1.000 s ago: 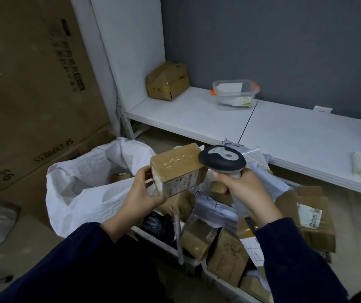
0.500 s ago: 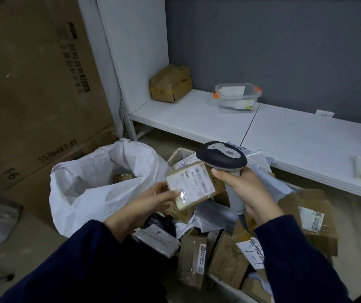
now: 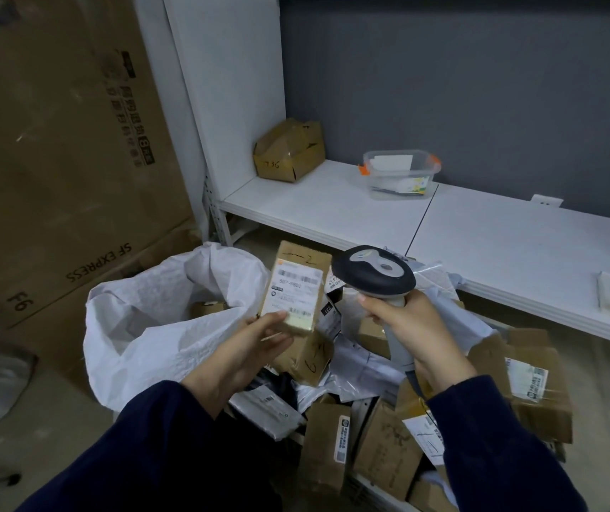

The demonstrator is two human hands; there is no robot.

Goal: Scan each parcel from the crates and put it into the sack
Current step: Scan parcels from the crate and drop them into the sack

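Parcel [image 3: 296, 286]: a small brown carton, held up in my left grip [image 3: 255, 341] above the heap of parcels [image 3: 388, 445], just beside the open mouth of the white sack [image 3: 155, 308]. The left grip holds its near end, thumb pressed on the lower corner of the white label [image 3: 288, 301]; the fingers behind are hidden from me. My right grip [image 3: 407, 323] is wrapped round the handle of the scanner [image 3: 373, 273], whose dark head sits just right of the carton's far end. I cannot see the scan window.

I judge the carton light, since one hand carries it by one end without sagging. It looks stiff, with square edges and flat faces, so it should take a firm squeeze across its short width. The label face has a gloss that may be tape, and that would be slick under a thumb. I would keep the hold low on the box and across the narrow sides, clear of the barcodes.

Its long axis runs from my hand up and away, leaning a little right at the far end. The labelled face is turned up towards me, with a scrawled marking on the bare cardboard beyond the label.
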